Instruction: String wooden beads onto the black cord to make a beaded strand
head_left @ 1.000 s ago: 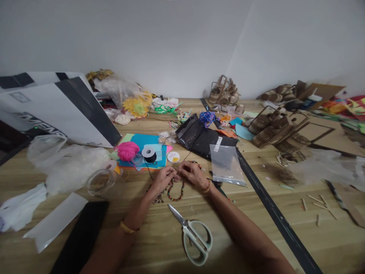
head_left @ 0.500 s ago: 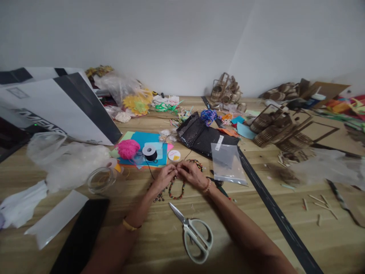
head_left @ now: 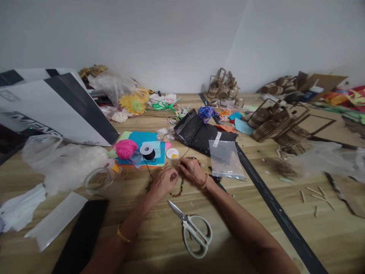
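Observation:
My right hand (head_left: 192, 170) has its fingers closed at the top of a multicoloured bead string (head_left: 177, 195), which curves down onto the table. More beads (head_left: 196, 160) lie just behind that hand. My left hand (head_left: 165, 180) is beside it with curled fingers, thumb and index close together; whatever is between them is too small to make out. Dark beads (head_left: 148, 186) show partly at its outer side. A black cord runs from a spool (head_left: 147, 151) toward the left hand. Scissors (head_left: 189, 228) with pale handles lie slightly open in front of both hands.
Behind the hands are pink yarn (head_left: 126, 148), coloured paper (head_left: 145, 137), a round white label (head_left: 172, 153), a black bubble mailer (head_left: 199, 133) and a clear zip bag (head_left: 227, 160). Small wooden baskets (head_left: 279, 121) stand right. Plastic bags (head_left: 74, 163) and a black slab (head_left: 82, 232) lie left.
My hands have come apart a little, the left dropping lower and covering part of the bead loop. The whole view has shifted slightly. The scissors stay on the table.

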A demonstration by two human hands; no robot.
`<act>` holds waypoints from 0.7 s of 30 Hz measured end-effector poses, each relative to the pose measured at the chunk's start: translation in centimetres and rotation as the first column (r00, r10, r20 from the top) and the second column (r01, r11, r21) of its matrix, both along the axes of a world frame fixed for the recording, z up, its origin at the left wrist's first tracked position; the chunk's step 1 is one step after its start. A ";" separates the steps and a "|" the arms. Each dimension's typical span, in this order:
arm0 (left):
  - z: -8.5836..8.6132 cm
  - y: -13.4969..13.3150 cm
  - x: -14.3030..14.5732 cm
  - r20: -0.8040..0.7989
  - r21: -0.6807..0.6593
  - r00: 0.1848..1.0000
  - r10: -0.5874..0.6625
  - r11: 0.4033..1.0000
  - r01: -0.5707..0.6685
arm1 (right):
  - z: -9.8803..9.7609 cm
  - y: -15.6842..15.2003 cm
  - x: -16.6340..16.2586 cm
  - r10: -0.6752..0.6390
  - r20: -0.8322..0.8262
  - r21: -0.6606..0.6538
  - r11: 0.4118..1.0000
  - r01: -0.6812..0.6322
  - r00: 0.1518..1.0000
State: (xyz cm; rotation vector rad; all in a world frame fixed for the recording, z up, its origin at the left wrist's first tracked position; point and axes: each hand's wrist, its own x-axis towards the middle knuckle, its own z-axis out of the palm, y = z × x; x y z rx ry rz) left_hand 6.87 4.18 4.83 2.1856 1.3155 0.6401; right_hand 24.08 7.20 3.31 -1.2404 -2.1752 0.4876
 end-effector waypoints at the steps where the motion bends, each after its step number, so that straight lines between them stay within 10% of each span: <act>1: 0.4 -0.6 0.0 -0.098 0.018 0.993 -0.061 0.998 0.063 | 0.0 0.0 0.0 -0.005 0.014 -0.001 1.000 0.005 1.000; 8: 1.0 -3.5 -1.3 -0.308 -0.007 0.905 -0.295 0.951 0.308 | 1.1 -0.3 0.1 -0.030 0.100 -0.007 1.000 0.031 0.995; 21: 1.4 -3.5 -2.7 -0.271 -0.085 0.900 -0.341 0.940 0.331 | 0.2 0.1 -0.2 0.124 -0.110 -0.012 0.992 -0.126 0.986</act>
